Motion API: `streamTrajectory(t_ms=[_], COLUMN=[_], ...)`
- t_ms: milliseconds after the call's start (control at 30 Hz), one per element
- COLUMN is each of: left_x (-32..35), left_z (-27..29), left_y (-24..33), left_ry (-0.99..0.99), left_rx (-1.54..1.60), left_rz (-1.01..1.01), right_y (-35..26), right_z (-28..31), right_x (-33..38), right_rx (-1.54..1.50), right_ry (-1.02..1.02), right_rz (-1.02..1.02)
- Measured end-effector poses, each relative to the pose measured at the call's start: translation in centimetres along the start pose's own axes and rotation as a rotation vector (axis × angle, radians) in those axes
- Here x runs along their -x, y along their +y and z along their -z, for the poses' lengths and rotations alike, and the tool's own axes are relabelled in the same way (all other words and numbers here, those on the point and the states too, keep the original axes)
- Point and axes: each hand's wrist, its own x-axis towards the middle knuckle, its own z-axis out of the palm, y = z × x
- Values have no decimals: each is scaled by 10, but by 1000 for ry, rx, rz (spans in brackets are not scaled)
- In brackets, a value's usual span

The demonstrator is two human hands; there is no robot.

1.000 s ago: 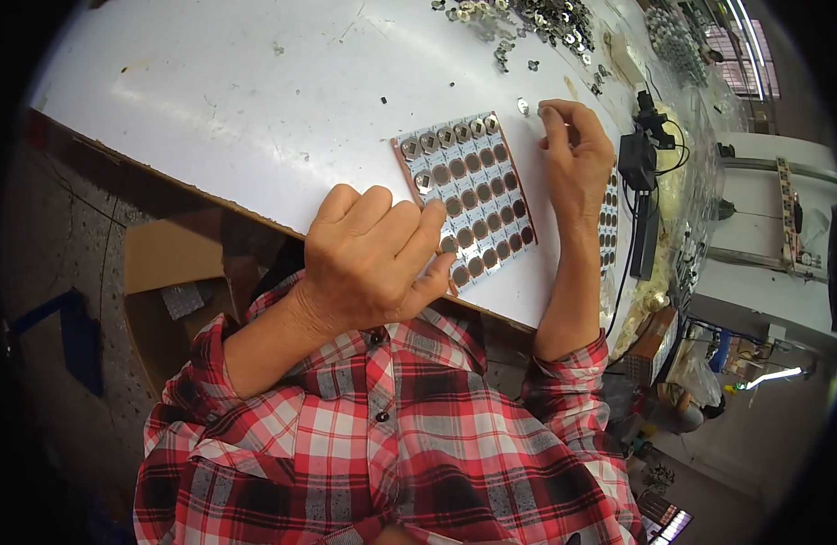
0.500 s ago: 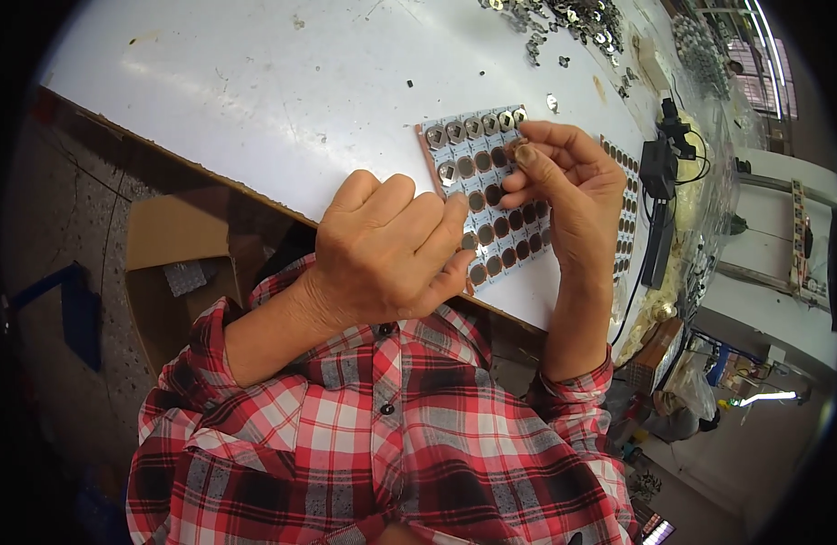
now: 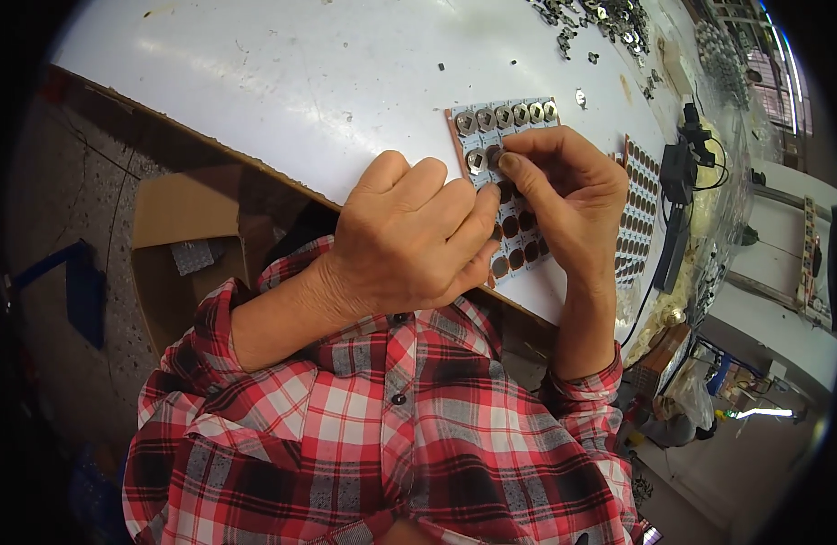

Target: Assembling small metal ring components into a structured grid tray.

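Note:
A pale blue panel of small circuit boards (image 3: 460, 151) lies on the table in front of me, covered in rows of dark round pads. Silver metal clips (image 3: 504, 116) sit along its far row, and a single clip (image 3: 476, 162) sits at the left of the second row. My right hand (image 3: 568, 191) pinches a small dark metal piece (image 3: 494, 156) between thumb and forefinger, just right of that single clip. Over the panel's near left part is my left hand (image 3: 418, 232), its fingers curled closed. What it holds, if anything, is hidden.
A second panel (image 3: 638, 213) lies to the right, beside a black power adapter (image 3: 679, 173) and cables. Loose metal clips (image 3: 609, 23) are heaped at the far side. Below the table edge (image 3: 196, 145) stands an open cardboard box (image 3: 187, 209).
My right hand has moved left across the panel with the pinched piece, close to the single second-row clip. My left hand stays curled beside it. The whole view has shifted slightly.

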Motion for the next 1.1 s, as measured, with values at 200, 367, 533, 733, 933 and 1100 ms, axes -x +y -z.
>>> streamTrajectory(t_ms=[200, 367, 533, 733, 933, 1100], left_x=[0, 0, -1, -3, -3, -4], left_z=[0, 0, -3, -3, 0, 1], left_y=[0, 1, 2, 4, 1, 2], left_ry=[-5, -13, -10, -4, -1, -6], left_rx=[15, 12, -27, -14, -34, -27], left_rz=[11, 17, 13, 17, -1, -5], right_y=[0, 2, 9, 10, 15, 46], right_z=[-1, -2, 1, 10, 20, 53], right_x=[1, 1, -2, -7, -17, -44], right_rx=[59, 59, 156, 77, 267, 627], right_ry=[3, 2, -40, -144, 272, 343], right_rz=[19, 32, 106, 165, 173, 300])
